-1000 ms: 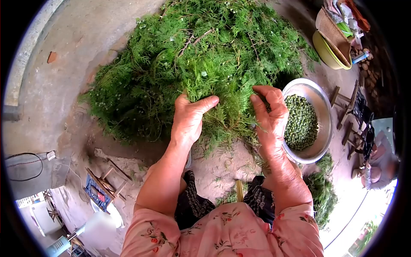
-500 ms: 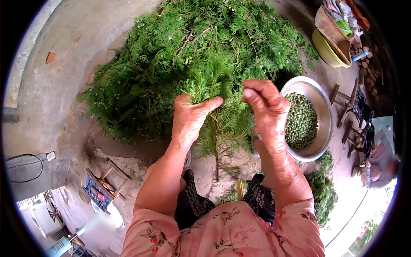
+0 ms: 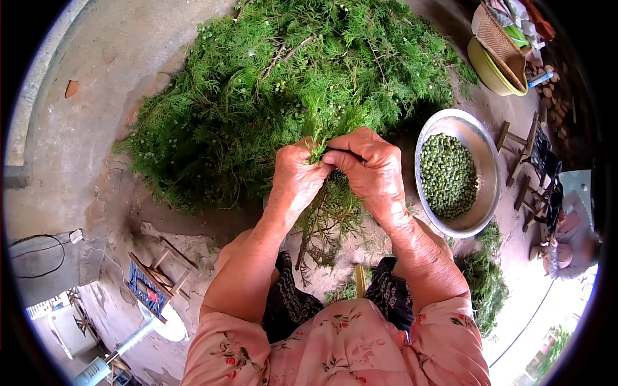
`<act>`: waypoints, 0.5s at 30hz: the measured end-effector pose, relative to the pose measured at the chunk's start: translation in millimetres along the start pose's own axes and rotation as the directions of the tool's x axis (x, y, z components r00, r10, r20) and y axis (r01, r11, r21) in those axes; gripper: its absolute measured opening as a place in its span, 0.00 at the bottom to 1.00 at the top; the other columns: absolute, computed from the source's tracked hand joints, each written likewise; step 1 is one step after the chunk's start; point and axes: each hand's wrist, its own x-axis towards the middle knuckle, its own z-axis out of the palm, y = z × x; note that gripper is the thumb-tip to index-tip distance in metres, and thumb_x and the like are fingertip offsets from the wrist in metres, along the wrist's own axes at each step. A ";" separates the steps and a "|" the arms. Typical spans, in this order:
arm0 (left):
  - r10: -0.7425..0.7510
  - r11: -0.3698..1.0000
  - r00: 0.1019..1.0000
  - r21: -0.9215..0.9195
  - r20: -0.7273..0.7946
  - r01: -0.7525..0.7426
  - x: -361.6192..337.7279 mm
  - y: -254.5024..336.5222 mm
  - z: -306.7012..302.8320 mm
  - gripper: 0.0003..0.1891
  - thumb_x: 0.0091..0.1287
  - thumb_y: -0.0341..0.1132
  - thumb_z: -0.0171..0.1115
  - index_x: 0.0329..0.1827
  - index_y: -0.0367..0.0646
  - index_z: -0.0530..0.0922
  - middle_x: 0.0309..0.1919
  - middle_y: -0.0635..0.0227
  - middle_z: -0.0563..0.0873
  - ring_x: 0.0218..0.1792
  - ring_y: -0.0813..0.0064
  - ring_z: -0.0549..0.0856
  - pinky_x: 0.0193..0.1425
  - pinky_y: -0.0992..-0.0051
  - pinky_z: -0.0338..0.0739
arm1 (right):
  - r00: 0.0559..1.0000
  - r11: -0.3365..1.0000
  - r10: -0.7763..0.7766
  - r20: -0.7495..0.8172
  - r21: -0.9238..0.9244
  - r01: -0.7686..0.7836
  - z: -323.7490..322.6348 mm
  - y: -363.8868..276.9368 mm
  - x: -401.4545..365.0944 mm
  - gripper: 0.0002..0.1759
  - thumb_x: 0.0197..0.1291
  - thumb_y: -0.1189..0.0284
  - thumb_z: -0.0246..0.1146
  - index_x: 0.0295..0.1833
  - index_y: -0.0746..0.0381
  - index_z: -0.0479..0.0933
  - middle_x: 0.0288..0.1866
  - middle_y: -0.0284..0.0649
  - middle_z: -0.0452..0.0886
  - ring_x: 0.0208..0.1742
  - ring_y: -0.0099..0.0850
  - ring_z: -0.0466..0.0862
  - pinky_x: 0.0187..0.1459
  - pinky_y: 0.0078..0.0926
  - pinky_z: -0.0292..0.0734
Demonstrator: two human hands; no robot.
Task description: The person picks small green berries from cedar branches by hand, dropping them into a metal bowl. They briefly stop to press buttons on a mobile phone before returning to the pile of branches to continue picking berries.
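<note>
My left hand (image 3: 297, 179) is closed around a leafy evergreen branch (image 3: 328, 215), whose woody stem and lower twigs hang below my fingers. My right hand (image 3: 374, 172) meets it in front of me, thumb and forefinger pinched on the same branch; any small cone between those fingertips is hidden. Just beyond both hands spreads a large heap of cut evergreen branches (image 3: 238, 122), dotted with small pale green cones. On the right stands a metal basin (image 3: 487, 186) partly filled with round green cones (image 3: 447, 174).
A yellow tub with a wicker basket (image 3: 499, 67) stands at the upper right. Small wooden stools (image 3: 518, 145) sit right of the basin, near another person (image 3: 570, 248). More greenery (image 3: 484, 280) lies below the basin. A folding stool (image 3: 158, 283) and a fan (image 3: 138, 334) are at lower left.
My right hand has moved left from near the basin to the branch and pinches it beside my left hand. The branch's hanging end has swung slightly left.
</note>
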 end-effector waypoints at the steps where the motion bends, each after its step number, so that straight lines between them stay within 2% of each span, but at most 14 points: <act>1: 0.000 1.000 1.000 0.000 0.000 0.000 0.1 1.5 2.5 0.05 0.50 0.18 0.58 0.28 0.37 0.76 0.19 0.72 0.77 0.23 0.85 0.70 0.26 0.78 0.68 | 1.000 0.999 0.002 -0.001 -0.040 -0.002 -0.4 -1.7 -0.5 0.13 0.43 0.82 0.67 0.38 0.65 0.79 0.29 0.40 0.77 0.32 0.35 0.78 0.37 0.25 0.74; 3: -0.011 0.994 1.000 -0.113 -0.013 0.010 -0.2 6.2 6.0 0.04 0.51 0.20 0.60 0.28 0.36 0.77 0.19 0.73 0.78 0.23 0.85 0.71 0.26 0.78 0.68 | 1.000 0.997 0.005 -0.001 -0.081 -0.005 -0.8 -4.0 -1.4 0.11 0.44 0.82 0.67 0.37 0.65 0.79 0.28 0.40 0.78 0.32 0.34 0.78 0.37 0.25 0.74; 4: -0.012 0.993 1.000 -0.114 -0.013 0.010 -0.4 6.9 5.3 0.04 0.51 0.20 0.60 0.28 0.36 0.77 0.19 0.73 0.78 0.23 0.85 0.71 0.26 0.78 0.68 | 1.000 0.995 0.011 -0.007 -0.096 -0.012 -0.9 -4.9 -1.9 0.10 0.45 0.81 0.66 0.37 0.65 0.78 0.28 0.40 0.78 0.32 0.33 0.79 0.36 0.25 0.74; 6: -0.042 0.998 0.998 0.058 0.045 0.039 -0.2 10.9 2.9 0.03 0.52 0.21 0.62 0.30 0.37 0.78 0.21 0.72 0.80 0.24 0.86 0.72 0.27 0.78 0.69 | 1.000 0.994 0.017 -0.013 -0.111 -0.018 -1.4 -4.3 -2.1 0.09 0.46 0.81 0.66 0.36 0.66 0.78 0.28 0.40 0.78 0.33 0.33 0.79 0.36 0.24 0.74; 7: -0.041 0.998 0.998 0.058 0.044 0.039 -0.4 16.7 2.4 0.03 0.52 0.21 0.62 0.30 0.37 0.78 0.21 0.72 0.80 0.24 0.86 0.72 0.27 0.78 0.69 | 0.996 0.996 0.085 0.008 -0.023 -0.085 -2.7 -2.2 -2.0 0.08 0.47 0.81 0.65 0.37 0.66 0.78 0.28 0.39 0.78 0.32 0.30 0.78 0.35 0.23 0.73; 8: -0.124 0.992 0.991 -0.005 0.047 0.124 -1.1 25.2 1.8 0.05 0.53 0.23 0.63 0.32 0.37 0.79 0.24 0.72 0.82 0.26 0.85 0.75 0.30 0.78 0.71 | 0.988 0.986 0.151 0.035 0.063 -0.153 -3.8 0.2 -1.9 0.08 0.49 0.80 0.65 0.37 0.66 0.78 0.28 0.38 0.78 0.32 0.27 0.78 0.35 0.22 0.73; 9: -0.206 0.976 0.977 -0.067 0.055 0.209 -1.1 30.7 1.5 0.06 0.53 0.24 0.65 0.34 0.38 0.81 0.28 0.72 0.84 0.29 0.85 0.77 0.34 0.78 0.72 | 0.988 0.986 0.150 0.034 0.063 -0.152 -4.0 3.3 -1.8 0.08 0.49 0.80 0.65 0.37 0.66 0.78 0.28 0.38 0.78 0.32 0.27 0.78 0.35 0.22 0.73; 11: -0.199 0.975 0.978 -0.090 0.066 0.205 -1.6 20.8 2.9 0.07 0.53 0.25 0.66 0.35 0.38 0.81 0.27 0.72 0.84 0.28 0.85 0.77 0.34 0.78 0.72 | 0.941 0.874 0.319 0.110 0.349 -0.337 -4.7 9.2 -1.7 0.06 0.52 0.79 0.64 0.37 0.67 0.77 0.28 0.35 0.77 0.31 0.22 0.75 0.34 0.20 0.72; 13: -0.190 0.974 0.979 -0.112 0.075 0.198 -1.4 18.8 2.4 0.08 0.52 0.26 0.67 0.36 0.38 0.81 0.27 0.72 0.84 0.28 0.85 0.78 0.34 0.78 0.72 | 0.932 0.871 0.333 0.141 0.332 -0.362 -8.3 3.7 0.2 0.06 0.55 0.77 0.63 0.38 0.68 0.77 0.27 0.32 0.76 0.30 0.18 0.73 0.33 0.18 0.71; 15: -0.216 0.974 0.970 -0.043 0.109 0.222 -1.6 22.0 0.3 0.09 0.53 0.26 0.67 0.37 0.38 0.81 0.29 0.72 0.84 0.29 0.84 0.78 0.34 0.78 0.72 | 0.887 0.787 0.424 0.182 0.411 -0.460 -10.0 -2.9 1.1 0.06 0.57 0.75 0.62 0.37 0.67 0.77 0.25 0.31 0.75 0.27 0.18 0.72 0.30 0.15 0.68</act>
